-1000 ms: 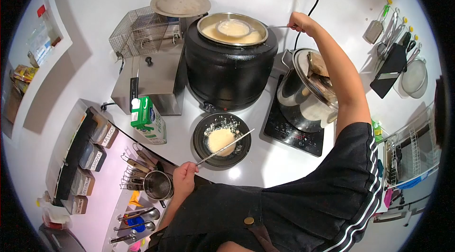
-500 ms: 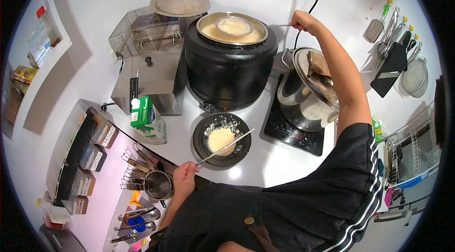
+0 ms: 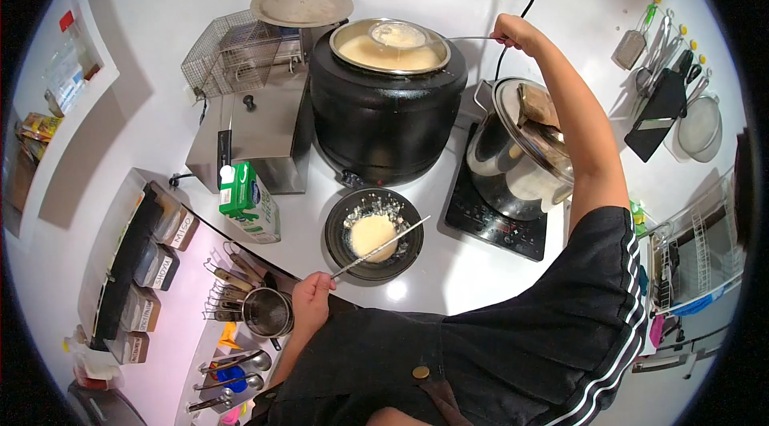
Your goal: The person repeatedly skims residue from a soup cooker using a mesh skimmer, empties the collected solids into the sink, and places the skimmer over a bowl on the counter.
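My right hand (image 3: 517, 34) grips the thin handle of a round strainer (image 3: 399, 34), closed around its end. Pale lumpy bits lie in the strainer, which is over the creamy liquid (image 3: 376, 54) in the black soup kettle (image 3: 388, 118). At the lower middle, my left hand (image 3: 312, 300) is closed on a thin silvery stick (image 3: 380, 247), like a chopstick. The stick slants across a black bowl (image 3: 335, 243) with a pale yellow liquid (image 3: 372, 235) in it. Whitish crumbs cling to the bowl's inner wall.
Left of the bowl stands a green and white carton (image 3: 252, 206), before a steel fryer (image 3: 256, 134) with a wire basket (image 3: 232, 54). At right, a lidded steel pot (image 3: 517, 158) sits on a black induction cooker (image 3: 493, 230). Noodle strainers (image 3: 268, 312) and ladles (image 3: 240, 378) are at lower left.
The strainer has shifted slightly towards the back rim of the kettle, with my right hand still on its handle. My left hand and the stick stay about where they were.
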Action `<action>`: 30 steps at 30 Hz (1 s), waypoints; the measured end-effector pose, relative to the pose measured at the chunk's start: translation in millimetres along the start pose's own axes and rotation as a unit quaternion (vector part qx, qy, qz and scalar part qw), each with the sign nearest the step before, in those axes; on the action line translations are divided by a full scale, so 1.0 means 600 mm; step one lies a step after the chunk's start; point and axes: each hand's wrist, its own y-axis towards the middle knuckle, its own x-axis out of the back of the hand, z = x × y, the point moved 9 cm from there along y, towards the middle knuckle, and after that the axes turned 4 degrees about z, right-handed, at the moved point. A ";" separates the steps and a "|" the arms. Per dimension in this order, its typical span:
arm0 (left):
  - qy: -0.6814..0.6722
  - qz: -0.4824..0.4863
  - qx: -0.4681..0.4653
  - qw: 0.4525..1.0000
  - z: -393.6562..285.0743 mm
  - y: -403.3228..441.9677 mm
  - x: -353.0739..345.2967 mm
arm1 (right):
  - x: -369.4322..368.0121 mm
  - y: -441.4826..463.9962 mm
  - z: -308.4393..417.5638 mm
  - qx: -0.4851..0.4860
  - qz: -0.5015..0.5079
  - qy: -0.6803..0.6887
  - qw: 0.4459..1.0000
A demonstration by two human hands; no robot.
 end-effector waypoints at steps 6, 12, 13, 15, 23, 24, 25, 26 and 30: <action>0.009 -0.003 -0.009 1.000 -0.022 -0.003 -0.001 | -0.002 -0.036 0.023 0.005 0.010 0.018 1.000; 0.035 0.010 -0.001 0.999 -0.028 -0.009 0.006 | 0.002 -0.075 0.006 -0.028 -0.024 0.171 0.984; 0.025 0.012 -0.003 1.000 -0.026 -0.010 0.006 | -0.002 -0.084 0.001 -0.037 -0.027 0.197 0.979; 0.012 0.018 -0.006 1.000 -0.027 -0.014 0.005 | -0.021 -0.084 -0.021 -0.052 -0.019 0.160 0.985; -0.007 0.031 -0.024 0.999 -0.018 -0.034 0.021 | -0.053 -0.089 -0.068 -0.059 -0.045 0.228 0.971; -0.005 0.038 -0.027 0.999 -0.020 -0.035 0.023 | -0.053 -0.103 -0.058 -0.045 -0.053 0.221 0.973; 0.002 0.040 -0.034 0.999 -0.024 -0.036 0.023 | -0.053 -0.124 -0.047 -0.039 -0.084 0.226 0.970; 0.008 0.044 -0.040 0.998 -0.026 -0.038 0.022 | -0.051 -0.129 -0.047 -0.038 -0.081 0.213 0.973; -0.022 0.047 -0.009 0.999 0.000 -0.028 0.035 | -0.043 -0.137 -0.050 -0.062 -0.088 0.158 0.982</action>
